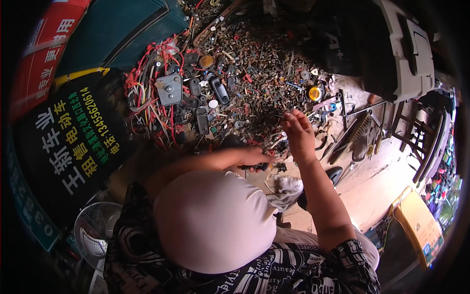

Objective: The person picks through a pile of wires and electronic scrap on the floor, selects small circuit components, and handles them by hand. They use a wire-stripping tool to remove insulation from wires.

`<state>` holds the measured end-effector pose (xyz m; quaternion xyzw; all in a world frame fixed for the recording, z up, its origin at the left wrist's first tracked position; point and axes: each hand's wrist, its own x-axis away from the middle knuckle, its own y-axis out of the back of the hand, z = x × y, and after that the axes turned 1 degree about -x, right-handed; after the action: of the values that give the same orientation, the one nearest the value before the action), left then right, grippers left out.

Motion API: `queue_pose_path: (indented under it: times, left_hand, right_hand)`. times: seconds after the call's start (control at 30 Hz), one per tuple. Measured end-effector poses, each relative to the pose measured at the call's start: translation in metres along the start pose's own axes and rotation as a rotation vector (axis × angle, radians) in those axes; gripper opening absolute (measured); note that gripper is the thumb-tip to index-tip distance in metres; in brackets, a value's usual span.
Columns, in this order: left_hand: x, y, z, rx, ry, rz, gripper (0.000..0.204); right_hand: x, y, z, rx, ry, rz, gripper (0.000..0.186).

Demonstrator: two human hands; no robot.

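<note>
My right hand point(299, 130) is raised over the near right part of a spread heap of small metal parts point(259, 88). Its thumb and fingers pinch together at a tiny dark bit too small to name. Lower and to the left, my left hand point(250, 155) is bent inward with its fingers curled. A dark object point(262, 167) shows under those fingers, its kind not clear. The heap looks like screws, bolts and other scrap. Red wires point(171, 120), a grey metal box-like part point(169, 90) and a black oblong part point(220, 91) lie in its left half.
A yellow round part point(314, 93) lies at the heap's right edge. Beyond it are hand tools and a brush point(360, 131). A grey rag point(286, 192) lies near my hands. A dark printed panel point(63, 147) and a fan point(98, 225) stand left; a large black case point(382, 54) stands far right.
</note>
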<state>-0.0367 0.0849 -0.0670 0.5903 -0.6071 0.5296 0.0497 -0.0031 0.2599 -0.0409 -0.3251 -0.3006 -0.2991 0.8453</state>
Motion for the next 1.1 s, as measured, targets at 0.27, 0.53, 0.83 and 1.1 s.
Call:
queue_pose_path:
  times: [0.27, 0.53, 0.83, 1.1]
  left_hand:
    - [0.004, -0.002, -0.005, -0.041, -0.030, 0.019, 0.042]
    - [-0.001, -0.001, -0.001, -0.095, -0.075, 0.031, 0.043]
    - [0.006, -0.001, -0.004, 0.009, -0.012, 0.019, 0.040]
    - [-0.009, 0.000, 0.007, -0.059, 0.076, 0.068, 0.040]
  right_hand:
    - [0.006, -0.013, -0.019, 0.714, 0.127, 0.268, 0.032]
    - [-0.010, -0.043, -0.016, 1.247, 0.566, 0.505, 0.049]
    - [-0.051, 0.003, 0.056, 0.980, 0.484, 0.012, 0.050]
    - [0.016, -0.022, -0.003, 1.384, 0.654, 0.260, 0.033]
